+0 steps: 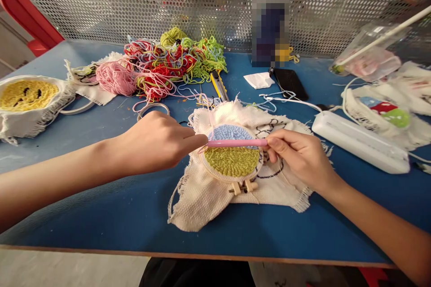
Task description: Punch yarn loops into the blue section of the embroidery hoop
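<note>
A pink rod-shaped tool is stretched level between my two hands, above an embroidery hoop. My left hand pinches its left end, where a thin pink yarn loops near the fingertips. The right end sits between the thumb and fingers of my right hand. Inside the hoop, the stitched loops are light blue at the top and olive green below. Frayed cream cloth spreads around the hoop, with dark drawn lines at its right. A wooden screw clamp points toward me.
Behind my left hand lie tangled yarn, a metal ring and a yellow cutter. A white elongated device with cords and a black phone-like object are at right. A perforated metal panel borders the blue table.
</note>
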A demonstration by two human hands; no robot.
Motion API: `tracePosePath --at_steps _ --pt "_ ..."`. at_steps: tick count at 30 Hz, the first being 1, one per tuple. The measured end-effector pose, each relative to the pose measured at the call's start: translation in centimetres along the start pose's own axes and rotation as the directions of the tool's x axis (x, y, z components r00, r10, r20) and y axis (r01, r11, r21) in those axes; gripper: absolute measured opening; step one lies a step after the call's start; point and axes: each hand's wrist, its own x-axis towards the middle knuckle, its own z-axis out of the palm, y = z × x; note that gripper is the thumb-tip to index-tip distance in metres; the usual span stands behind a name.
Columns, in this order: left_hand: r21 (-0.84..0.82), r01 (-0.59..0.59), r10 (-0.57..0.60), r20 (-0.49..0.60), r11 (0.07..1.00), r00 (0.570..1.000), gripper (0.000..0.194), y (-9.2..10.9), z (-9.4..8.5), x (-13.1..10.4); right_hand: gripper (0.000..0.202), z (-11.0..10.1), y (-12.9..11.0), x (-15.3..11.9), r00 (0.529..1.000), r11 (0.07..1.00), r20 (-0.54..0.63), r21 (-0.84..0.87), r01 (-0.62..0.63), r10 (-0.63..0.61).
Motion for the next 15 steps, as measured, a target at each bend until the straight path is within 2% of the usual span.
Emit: tracePosePath --at_steps 8,11,15 --pt "-0.003 0.044 -0.044 -0.17 0.999 0.985 0.017 0.68 0.13 -0.15 0.024 0.51 -0.36 -0.36 0.999 0.993 -0.034 0.116 -0.024 0.028" --pt "-0.031 0.08 -0.084 -0.184 0.996 0.979 0.017 0.82 0.25 -0.14 0.025 0.54 -0.56 -0.45 0.998 0.993 -0.041 0.116 -0.035 0.04" --pt "-0.039 0.049 -0.053 -0.122 0.998 0.991 0.017 0.64 0.43 -0.21 0.024 0.4 -0.68 -0.43 0.998 0.994 -0.025 0.1 -0.05 0.053"
